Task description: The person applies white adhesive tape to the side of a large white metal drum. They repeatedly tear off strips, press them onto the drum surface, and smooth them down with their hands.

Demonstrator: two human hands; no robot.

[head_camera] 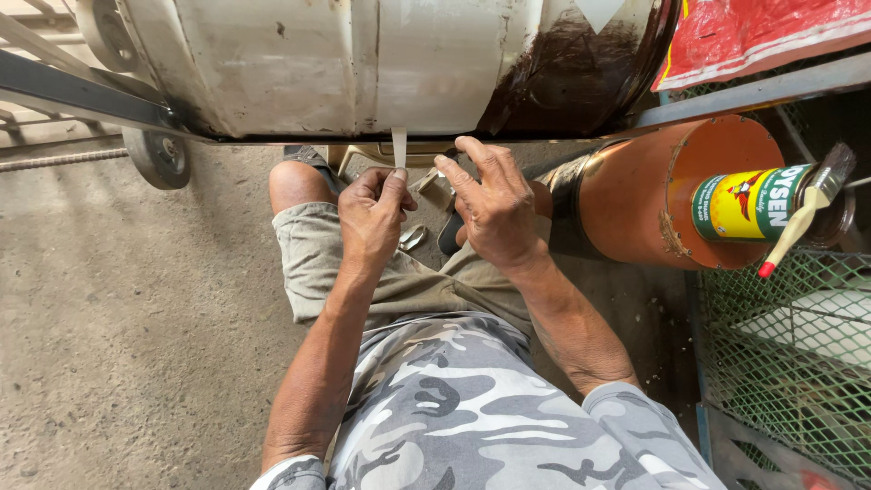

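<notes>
My left hand pinches a narrow white strip that runs up to the underside of a large white drum. The drum lies on its side above my knees and has dark brown paint on its right end. My right hand hovers just right of the strip with fingers spread, holding nothing. A small shiny metal piece lies between my thighs below the hands.
An orange cylinder lies to the right, with a green-and-yellow can and a paintbrush on it. Green wire mesh fills the lower right. A small wheel and metal frame stand at upper left on the concrete floor.
</notes>
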